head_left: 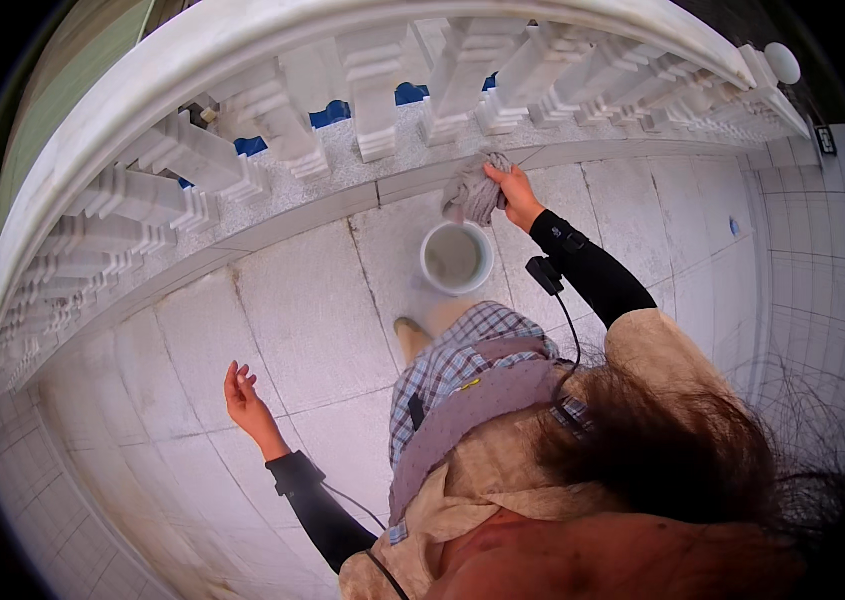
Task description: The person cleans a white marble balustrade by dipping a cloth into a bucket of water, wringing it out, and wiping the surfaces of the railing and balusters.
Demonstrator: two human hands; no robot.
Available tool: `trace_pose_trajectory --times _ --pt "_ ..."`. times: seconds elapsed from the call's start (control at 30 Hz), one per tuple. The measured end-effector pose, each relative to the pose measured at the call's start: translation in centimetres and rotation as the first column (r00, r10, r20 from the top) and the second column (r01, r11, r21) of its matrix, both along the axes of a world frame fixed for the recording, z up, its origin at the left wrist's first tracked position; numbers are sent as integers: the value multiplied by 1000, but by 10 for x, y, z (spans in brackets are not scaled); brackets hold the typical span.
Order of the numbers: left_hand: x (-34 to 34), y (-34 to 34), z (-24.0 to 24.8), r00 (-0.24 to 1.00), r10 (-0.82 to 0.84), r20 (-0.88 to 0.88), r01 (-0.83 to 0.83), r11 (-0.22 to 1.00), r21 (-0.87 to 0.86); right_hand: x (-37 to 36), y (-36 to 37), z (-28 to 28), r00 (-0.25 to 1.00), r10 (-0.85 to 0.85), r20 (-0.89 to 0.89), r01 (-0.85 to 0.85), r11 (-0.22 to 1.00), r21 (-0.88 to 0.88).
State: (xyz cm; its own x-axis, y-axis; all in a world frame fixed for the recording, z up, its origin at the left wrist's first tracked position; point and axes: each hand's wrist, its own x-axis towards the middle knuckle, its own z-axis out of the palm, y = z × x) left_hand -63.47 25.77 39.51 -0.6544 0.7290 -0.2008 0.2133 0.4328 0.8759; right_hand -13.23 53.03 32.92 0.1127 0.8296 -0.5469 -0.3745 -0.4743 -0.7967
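A crumpled grey-brown cloth (475, 190) hangs from my right hand (515, 196), whose fingers are closed on its upper right side. Just below the cloth stands a white bucket (488, 272) with cloudy greyish water inside. The cloth's lower end is close to the bucket's far rim; I cannot tell whether they touch. My left hand (249, 402) is held out to the left above the tiled floor, well apart from the bucket. Its fingers are loosely curled and apart, and it holds nothing.
A white balustrade (375, 95) with a curved top rail and several thick balusters runs across the far side, on a low ledge (343, 205). Blue pieces (331, 113) show between the balusters. Pale tiles cover the floor (313, 290). A tiled wall (823, 250) rises at right.
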Motion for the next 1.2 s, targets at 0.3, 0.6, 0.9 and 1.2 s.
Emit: trace_pose_trajectory --times 0.3,0.6,0.9,1.2 --pt "6 195 126 895 -281 -345 369 903 221 -84 71 -54 956 91 280 -112 992 59" --pt "-3 351 195 559 -157 -814 489 855 171 -116 190 -172 637 83 766 -124 992 -4" --pt "-12 429 180 330 -475 -816 641 747 -175 -114 258 -228 665 214 716 -267 963 -39" --pt "-169 298 147 73 -587 -806 635 651 -416 -104 298 -242 625 382 681 -449 889 -87"
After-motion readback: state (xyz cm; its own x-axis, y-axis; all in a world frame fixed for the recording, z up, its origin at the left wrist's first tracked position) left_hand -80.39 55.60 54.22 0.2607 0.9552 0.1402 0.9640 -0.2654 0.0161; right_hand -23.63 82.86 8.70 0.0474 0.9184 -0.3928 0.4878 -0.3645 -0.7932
